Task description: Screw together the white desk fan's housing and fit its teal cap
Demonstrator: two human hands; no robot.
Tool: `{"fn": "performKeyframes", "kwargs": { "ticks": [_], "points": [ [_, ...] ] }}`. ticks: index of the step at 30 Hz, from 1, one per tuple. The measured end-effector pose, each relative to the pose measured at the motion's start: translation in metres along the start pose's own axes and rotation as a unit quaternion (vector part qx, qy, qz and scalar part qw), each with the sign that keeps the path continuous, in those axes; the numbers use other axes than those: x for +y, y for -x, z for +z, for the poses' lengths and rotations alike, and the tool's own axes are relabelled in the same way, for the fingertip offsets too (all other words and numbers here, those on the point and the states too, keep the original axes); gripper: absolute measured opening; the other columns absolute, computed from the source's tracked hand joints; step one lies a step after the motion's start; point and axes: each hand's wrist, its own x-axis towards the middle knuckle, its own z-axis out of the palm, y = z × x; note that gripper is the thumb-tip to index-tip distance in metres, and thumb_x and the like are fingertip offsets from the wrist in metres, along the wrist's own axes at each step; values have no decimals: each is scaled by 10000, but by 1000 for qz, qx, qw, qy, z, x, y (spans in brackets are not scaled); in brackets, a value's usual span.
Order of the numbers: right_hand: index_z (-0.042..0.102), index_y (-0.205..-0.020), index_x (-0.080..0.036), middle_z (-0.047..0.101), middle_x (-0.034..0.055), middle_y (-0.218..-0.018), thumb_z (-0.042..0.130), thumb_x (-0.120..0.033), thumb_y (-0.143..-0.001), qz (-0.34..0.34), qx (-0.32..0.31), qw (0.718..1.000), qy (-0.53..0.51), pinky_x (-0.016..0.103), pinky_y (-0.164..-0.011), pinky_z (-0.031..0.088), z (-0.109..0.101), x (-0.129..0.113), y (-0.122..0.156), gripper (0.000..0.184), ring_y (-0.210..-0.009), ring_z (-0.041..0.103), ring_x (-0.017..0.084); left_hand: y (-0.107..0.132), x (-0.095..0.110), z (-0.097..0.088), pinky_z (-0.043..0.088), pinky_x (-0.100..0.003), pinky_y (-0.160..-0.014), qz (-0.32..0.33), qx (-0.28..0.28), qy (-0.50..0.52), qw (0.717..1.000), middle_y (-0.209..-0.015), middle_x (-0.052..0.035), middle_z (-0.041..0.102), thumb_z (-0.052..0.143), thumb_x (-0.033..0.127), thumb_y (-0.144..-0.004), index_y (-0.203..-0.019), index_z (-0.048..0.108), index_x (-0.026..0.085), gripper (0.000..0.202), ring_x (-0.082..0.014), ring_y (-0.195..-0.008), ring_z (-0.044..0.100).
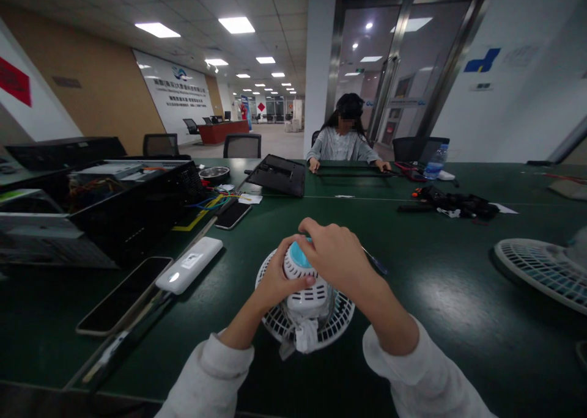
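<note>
A small white electric fan (313,297) lies face down on its round grille, its slotted motor housing pointing up. The rear of the housing carries a light-blue cap (300,255). My left hand (274,278) is wrapped around the left side of the housing, thumb across its near side. From the right, my right hand (337,254) bends over the top, fingers closed at the cap and housing; its fingertips are partly hidden. Crumpled white material (306,334) hangs at the near side of the fan. A thin screwdriver-like tool (376,263) lies just beyond my right wrist.
Left, an opened black computer case (137,222) stands near a phone (123,296), a white power bank (190,265) and another phone (233,215). Across the green table (440,357), a person (345,134) holds a dark panel. A fan grille (541,268) and black parts (458,204) lie right.
</note>
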Motion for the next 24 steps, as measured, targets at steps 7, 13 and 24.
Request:
{"fn": "performKeyframes", "kwargs": {
  "ticks": [7,13,24],
  "points": [
    [628,-1026,-181,597,78,-1064,464,-44,-803,-205,-23,970,-127,312,-826,411,-7,28,5,309,-989,528,190,0,0,-1,419,-343,-878,4,-8,-5,1000,-1088,-39,553,761,365,-613,-1138,456,201,629,-239,-1007,536],
    [650,-965,-151,609,83,-1043,506,-92,-824,-214,-42,967,-130,341,-861,412,-6,29,3,210,-970,543,199,-1,3,0,432,-337,-859,7,-13,-22,1000,-1060,-37,554,758,371,-614,-1128,448,198,625,-228,-976,543],
    [628,-992,-160,605,63,-1030,536,-153,-832,-199,-39,971,-127,315,-825,421,-4,31,1,184,-953,543,187,0,1,-1,424,-331,-854,6,-15,-15,1000,-1072,-43,549,758,364,-617,-1136,446,199,628,-229,-981,538]
  ]
}}
